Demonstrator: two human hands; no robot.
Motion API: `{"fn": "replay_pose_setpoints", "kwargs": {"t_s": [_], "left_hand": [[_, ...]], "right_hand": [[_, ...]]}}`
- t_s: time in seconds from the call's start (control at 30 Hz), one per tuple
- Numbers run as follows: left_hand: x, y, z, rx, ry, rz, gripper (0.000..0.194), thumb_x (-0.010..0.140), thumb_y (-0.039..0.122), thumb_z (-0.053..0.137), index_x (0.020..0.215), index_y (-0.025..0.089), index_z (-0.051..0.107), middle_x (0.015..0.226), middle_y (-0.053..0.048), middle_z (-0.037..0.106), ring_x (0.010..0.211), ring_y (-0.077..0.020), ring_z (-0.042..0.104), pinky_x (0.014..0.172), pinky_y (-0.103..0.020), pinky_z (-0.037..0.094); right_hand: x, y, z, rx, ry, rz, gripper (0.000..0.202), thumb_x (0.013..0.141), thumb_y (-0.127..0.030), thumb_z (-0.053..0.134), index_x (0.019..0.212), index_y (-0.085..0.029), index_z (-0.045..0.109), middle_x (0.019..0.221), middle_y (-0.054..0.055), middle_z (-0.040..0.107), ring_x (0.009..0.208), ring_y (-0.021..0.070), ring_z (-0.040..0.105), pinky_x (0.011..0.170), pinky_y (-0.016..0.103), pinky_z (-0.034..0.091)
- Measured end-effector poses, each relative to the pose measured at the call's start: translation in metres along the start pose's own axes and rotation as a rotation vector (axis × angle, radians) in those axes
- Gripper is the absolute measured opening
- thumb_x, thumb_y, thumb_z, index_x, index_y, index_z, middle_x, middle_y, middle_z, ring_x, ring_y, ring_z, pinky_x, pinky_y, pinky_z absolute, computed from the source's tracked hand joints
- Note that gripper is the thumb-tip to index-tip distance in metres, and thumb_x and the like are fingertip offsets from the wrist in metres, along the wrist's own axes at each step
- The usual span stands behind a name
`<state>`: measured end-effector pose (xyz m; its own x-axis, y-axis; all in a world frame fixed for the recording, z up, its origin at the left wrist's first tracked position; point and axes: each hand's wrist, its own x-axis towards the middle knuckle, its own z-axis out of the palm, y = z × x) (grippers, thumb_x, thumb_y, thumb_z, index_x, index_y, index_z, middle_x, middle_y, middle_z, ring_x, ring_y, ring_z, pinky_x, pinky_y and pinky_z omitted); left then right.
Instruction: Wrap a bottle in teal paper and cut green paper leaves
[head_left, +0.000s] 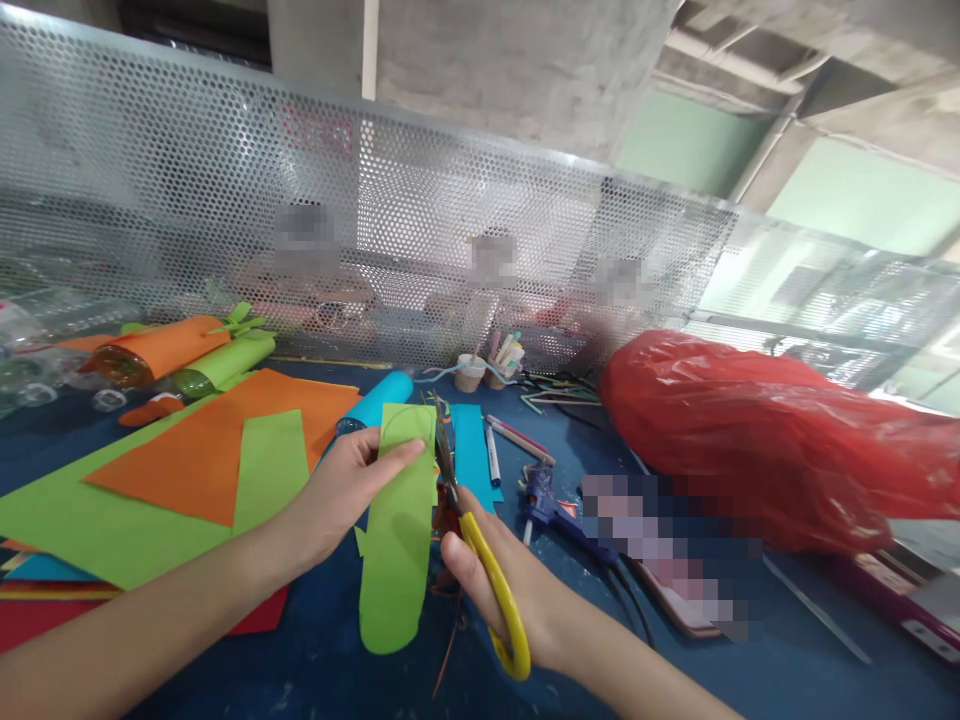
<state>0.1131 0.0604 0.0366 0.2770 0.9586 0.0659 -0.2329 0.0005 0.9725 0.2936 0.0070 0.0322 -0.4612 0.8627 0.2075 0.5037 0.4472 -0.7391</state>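
Observation:
My left hand [360,485] pinches a long strip of green paper [397,570] near its upper end, thumb on top. The strip's lower end is rounded, and a faint curved line shows near its top. My right hand [495,570] is closed around yellow-handled scissors [497,600]. Their dark blades point up along the strip's right edge; whether they touch the paper is hard to tell. Behind the strip lies a blue paper roll [386,397], and to its right a flat blue paper piece [470,450].
Orange paper [187,460] and green sheets lie stacked at left, near paper-wrapped bottles [165,348]. To the right are a marker [493,455], a blue glue gun [562,515], a partly blurred phone [675,590] and a red plastic bag [720,440]. A perforated metal screen [450,210] stands behind.

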Motion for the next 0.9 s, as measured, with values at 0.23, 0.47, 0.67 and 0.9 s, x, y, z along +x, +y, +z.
{"fn": "replay_pose_setpoints", "kwargs": {"t_s": [0.23, 0.47, 0.67, 0.9], "left_hand": [[-0.003, 0.007, 0.003, 0.133, 0.009, 0.034, 0.023, 0.075, 0.043, 0.072, 0.074, 0.02, 0.072, 0.07, -0.002, 0.074, 0.064, -0.0189, 0.068, 0.058, -0.026, 0.052], [-0.003, 0.009, 0.0, 0.272, 0.015, 0.067, 0.026, 0.076, 0.045, 0.068, 0.074, 0.019, 0.071, 0.068, -0.002, 0.073, 0.057, -0.0172, 0.064, 0.051, -0.025, 0.048], [0.0, 0.006, -0.006, 0.325, -0.014, 0.068, 0.027, 0.079, 0.044, 0.065, 0.076, 0.018, 0.07, 0.067, -0.002, 0.071, 0.055, -0.016, 0.063, 0.05, -0.024, 0.046], [0.002, 0.004, -0.007, 0.29, -0.028, 0.027, 0.027, 0.079, 0.044, 0.066, 0.078, 0.018, 0.071, 0.068, -0.003, 0.073, 0.055, -0.0177, 0.065, 0.051, -0.025, 0.048]], "right_hand": [[0.0, -0.002, -0.002, -0.016, -0.002, -0.055, 0.028, 0.095, -0.046, 0.041, 0.103, -0.019, 0.046, 0.091, 0.007, 0.061, 0.077, 0.0196, 0.057, 0.068, 0.031, 0.047], [0.0, -0.004, -0.005, -0.023, -0.039, -0.011, 0.028, 0.094, -0.045, 0.042, 0.105, -0.019, 0.046, 0.091, 0.008, 0.062, 0.077, 0.0214, 0.06, 0.067, 0.031, 0.047], [0.003, -0.001, -0.006, -0.081, -0.064, 0.039, 0.038, 0.093, -0.054, 0.036, 0.102, -0.018, 0.046, 0.084, 0.008, 0.06, 0.071, 0.0222, 0.057, 0.064, 0.033, 0.045], [0.006, 0.004, -0.004, -0.092, -0.008, 0.022, 0.041, 0.092, -0.057, 0.034, 0.097, -0.019, 0.048, 0.077, 0.006, 0.059, 0.066, 0.0209, 0.055, 0.06, 0.031, 0.042]]}}
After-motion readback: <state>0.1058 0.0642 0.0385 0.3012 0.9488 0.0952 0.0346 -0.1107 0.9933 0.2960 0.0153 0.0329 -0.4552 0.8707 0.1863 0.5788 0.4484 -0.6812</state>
